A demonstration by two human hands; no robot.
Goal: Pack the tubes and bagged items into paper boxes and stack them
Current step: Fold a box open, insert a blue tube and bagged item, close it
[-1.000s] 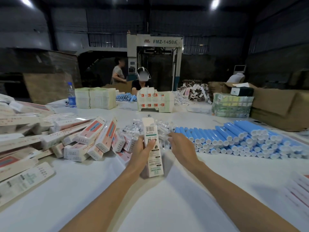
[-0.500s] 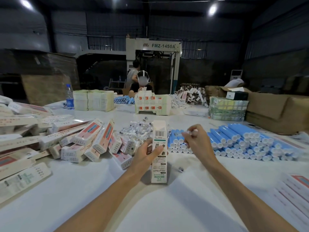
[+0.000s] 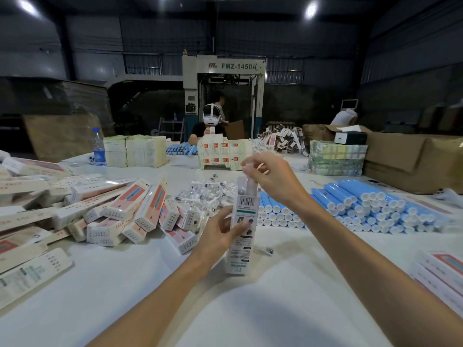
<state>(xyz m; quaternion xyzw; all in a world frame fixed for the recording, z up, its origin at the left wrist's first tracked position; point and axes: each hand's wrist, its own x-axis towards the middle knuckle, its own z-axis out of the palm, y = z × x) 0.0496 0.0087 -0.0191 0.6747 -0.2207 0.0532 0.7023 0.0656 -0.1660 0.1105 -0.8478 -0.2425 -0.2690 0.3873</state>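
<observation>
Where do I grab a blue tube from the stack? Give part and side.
Take a top-row blue tube by its white-capped end, from the near side. The tubes lie stacked with caps facing you and bodies wedged between neighbours, so the top row's cap ends look easiest to reach.

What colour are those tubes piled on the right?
The tubes are light blue with white caps; the head view shows them best.

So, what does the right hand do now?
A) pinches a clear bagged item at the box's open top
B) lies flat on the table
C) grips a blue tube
A: the right hand pinches a clear bagged item at the open top of the upright paper box that the left hand grips.
</observation>
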